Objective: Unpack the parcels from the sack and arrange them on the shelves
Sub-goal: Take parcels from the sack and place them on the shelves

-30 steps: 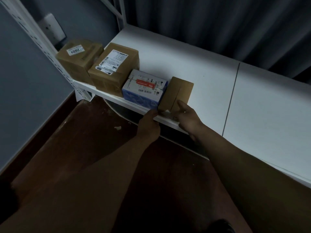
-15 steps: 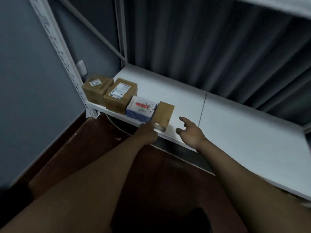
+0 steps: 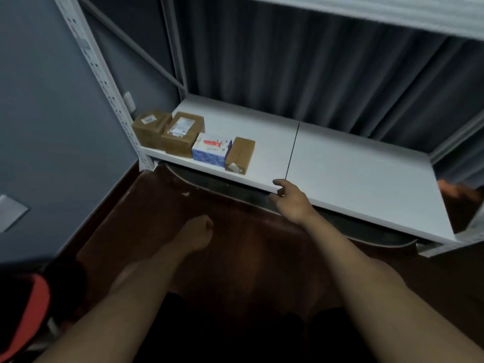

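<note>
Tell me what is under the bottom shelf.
Under the white shelf a dark, flat, curved-edged object shows on the brown floor, running along the shelf's front. The shelf covers the rest of it, so what it is stays unclear.

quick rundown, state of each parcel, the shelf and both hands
left brown box: upright at the shelf's left end, label on top
second brown box: upright beside it, label on top
blue and white box: lying flat, third in the row
small brown box: last in the row, nobody touching it
shelf: bare to the right of the row
left hand: curled, holding nothing
right hand: open, holding nothing, at the shelf's front edge
</note>
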